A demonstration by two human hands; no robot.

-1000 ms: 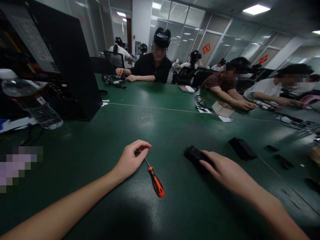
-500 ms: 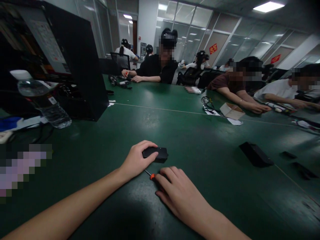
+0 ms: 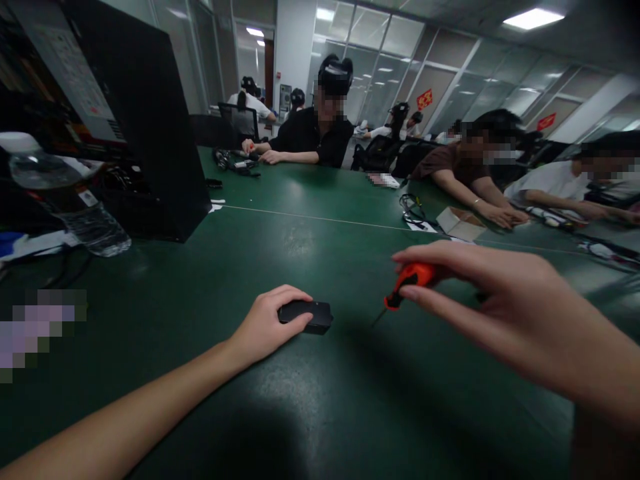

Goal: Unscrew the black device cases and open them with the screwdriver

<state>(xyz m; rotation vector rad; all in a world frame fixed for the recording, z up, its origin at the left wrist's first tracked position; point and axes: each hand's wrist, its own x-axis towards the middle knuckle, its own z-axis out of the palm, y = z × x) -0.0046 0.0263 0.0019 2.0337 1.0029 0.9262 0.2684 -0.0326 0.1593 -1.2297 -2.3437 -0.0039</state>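
Observation:
A small black box [image 3: 316,317] lies on the green table [image 3: 280,247], and my left hand [image 3: 273,323] grips its left end between thumb and fingers. To the right, my right hand [image 3: 480,293] is raised above the table, holding an orange and black screwdriver [image 3: 414,275] by its handle. The thin shaft points down and to the left, its tip apart from the box. My right hand and forearm cover the part of the table behind them.
At the left stand a black computer case [image 3: 145,120] and a plastic bottle [image 3: 75,193]. Cables [image 3: 413,212] and an open small carton [image 3: 460,223] lie toward the back right. People sit across the table.
My right hand has risen from the table and moved right, lifting the screwdriver with it. My left hand stays on the black box, which sits slightly lower and further left in view.

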